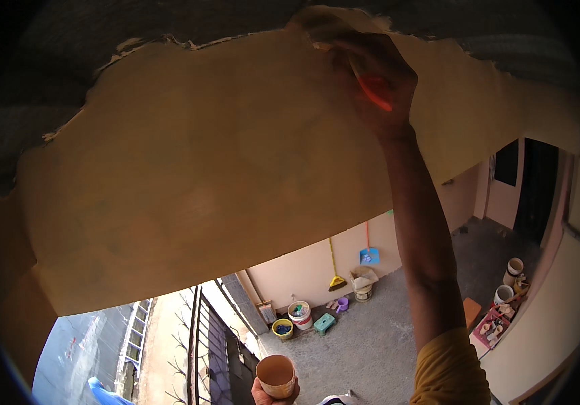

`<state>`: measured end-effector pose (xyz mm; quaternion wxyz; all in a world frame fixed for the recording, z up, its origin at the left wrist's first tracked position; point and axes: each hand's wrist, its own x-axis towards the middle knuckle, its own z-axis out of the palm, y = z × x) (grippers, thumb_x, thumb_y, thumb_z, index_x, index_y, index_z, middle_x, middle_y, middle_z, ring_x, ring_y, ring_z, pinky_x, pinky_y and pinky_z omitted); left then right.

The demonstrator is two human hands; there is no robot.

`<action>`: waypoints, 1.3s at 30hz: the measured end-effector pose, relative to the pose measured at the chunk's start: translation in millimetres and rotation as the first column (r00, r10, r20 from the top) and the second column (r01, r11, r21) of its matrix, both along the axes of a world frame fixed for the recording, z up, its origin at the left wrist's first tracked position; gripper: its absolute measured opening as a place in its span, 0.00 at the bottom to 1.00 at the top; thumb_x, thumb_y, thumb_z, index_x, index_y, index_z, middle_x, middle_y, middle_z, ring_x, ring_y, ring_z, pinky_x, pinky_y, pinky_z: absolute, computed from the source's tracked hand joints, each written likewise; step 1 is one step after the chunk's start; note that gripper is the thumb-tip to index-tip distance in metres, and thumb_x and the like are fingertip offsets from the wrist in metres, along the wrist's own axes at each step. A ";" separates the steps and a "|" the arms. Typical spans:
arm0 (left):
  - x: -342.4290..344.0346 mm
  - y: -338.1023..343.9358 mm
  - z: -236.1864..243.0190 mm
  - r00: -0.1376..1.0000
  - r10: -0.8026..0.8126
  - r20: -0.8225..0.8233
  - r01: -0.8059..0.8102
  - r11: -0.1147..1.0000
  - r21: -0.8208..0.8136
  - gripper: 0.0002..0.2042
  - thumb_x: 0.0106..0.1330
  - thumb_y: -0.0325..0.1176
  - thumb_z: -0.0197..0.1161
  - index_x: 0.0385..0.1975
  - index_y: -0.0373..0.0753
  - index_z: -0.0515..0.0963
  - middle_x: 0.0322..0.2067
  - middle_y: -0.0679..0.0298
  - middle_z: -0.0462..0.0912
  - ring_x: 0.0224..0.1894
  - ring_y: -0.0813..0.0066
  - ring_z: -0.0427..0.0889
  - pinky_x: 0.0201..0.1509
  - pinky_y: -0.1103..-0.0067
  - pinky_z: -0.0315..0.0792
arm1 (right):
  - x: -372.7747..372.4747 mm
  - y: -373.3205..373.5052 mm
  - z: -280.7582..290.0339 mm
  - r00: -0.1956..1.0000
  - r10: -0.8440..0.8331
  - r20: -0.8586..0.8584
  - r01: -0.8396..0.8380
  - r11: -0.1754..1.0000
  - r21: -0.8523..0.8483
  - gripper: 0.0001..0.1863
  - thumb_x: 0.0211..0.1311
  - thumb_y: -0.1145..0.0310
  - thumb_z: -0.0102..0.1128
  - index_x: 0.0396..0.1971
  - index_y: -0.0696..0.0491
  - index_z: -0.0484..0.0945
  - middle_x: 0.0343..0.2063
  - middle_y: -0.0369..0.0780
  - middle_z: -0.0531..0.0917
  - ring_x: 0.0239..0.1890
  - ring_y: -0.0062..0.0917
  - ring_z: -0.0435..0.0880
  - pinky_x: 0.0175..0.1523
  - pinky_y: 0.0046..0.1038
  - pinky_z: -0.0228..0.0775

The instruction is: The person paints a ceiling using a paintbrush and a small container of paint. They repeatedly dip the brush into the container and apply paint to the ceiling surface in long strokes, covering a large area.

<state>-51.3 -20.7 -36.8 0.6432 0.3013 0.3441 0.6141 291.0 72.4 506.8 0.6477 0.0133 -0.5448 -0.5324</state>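
Note:
Raised high before me, my right hand is closed around a paintbrush with a red-orange handle. Motion blurs its head, which is at the upper edge of a tan painted surface, where that surface meets a dark grey one. Uneven cream-coloured paint runs along this border. Low in the view, my left hand grips a small round paint pot from below and the sides. The inside of the pot looks orange-tan; how much paint it holds I cannot tell.
Far below lies a grey floor. By the wall are a yellow broom, a blue dustpan, buckets and a green stool. A dark metal gate and a ladder stand left; more containers sit right.

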 end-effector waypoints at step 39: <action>-1.7 -5.0 6.0 0.904 -0.032 0.426 0.179 0.934 -0.310 0.22 0.68 0.55 0.58 0.51 0.45 0.79 0.42 0.58 0.84 0.41 0.55 0.84 0.42 0.61 0.83 | 5.3 21.3 -31.8 0.946 -0.180 -0.268 0.110 0.961 -0.255 0.15 0.56 0.81 0.72 0.44 0.56 0.87 0.37 0.38 0.88 0.39 0.26 0.84 0.46 0.25 0.78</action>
